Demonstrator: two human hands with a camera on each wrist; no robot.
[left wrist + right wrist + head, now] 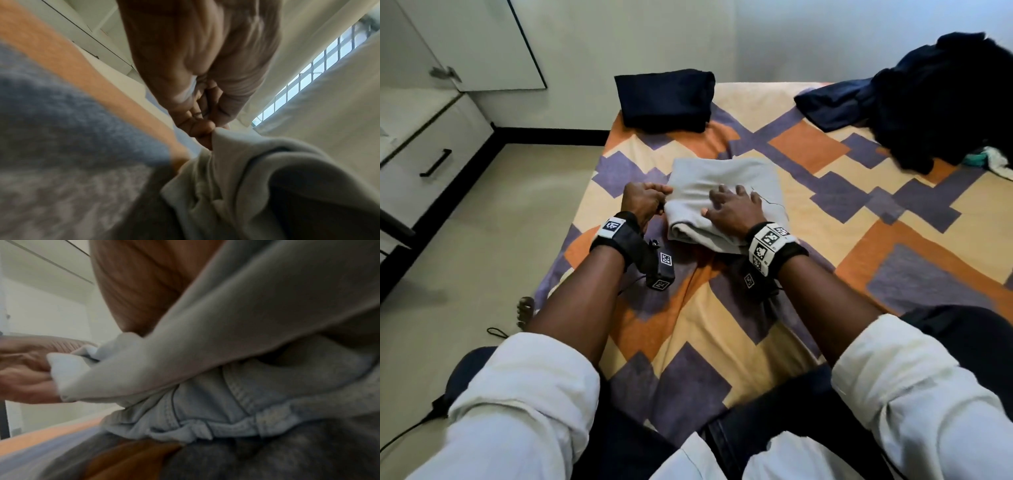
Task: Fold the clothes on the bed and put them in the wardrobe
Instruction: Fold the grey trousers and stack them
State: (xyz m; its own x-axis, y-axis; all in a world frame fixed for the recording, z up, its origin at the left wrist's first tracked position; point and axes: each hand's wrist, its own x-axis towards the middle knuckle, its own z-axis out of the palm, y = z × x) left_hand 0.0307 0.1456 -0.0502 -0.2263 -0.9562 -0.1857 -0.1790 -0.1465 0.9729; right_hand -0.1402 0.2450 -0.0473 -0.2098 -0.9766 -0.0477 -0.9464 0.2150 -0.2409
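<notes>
Your left hand (642,200) pinches the left edge of the half-folded light grey fleece garment (726,185), thumb against curled fingers, while your right hand (734,209) lies spread and flat on top of the bundle with the fingers straight. That split looks deliberate: the flat palm pins the layers so they do not slide, and the pinch tugs the loose edge into line with the fold beneath. The garment sits near the left edge of the bed with the orange, purple and cream patchwork sheet (808,226), close in front of you, which keeps both arms working without a stretch.

Farther off, at the far left corner of the bed, a folded navy garment (666,99) lies squared up, judged to be a finished piece parked out of the way. At the far right a heap of dark unfolded clothes (935,102) waits, well apart from the working spot. The white wardrobe door (482,41) stands far left, beyond the floor.

The head view gives this whole layout. The left wrist view shows what it cannot: the fingertip (202,127) and thumb closing on a corner of grey cloth. The right wrist view, from low down, shows the stacked layers and a stitched, gathered hem at the near side, though it is blurred.
</notes>
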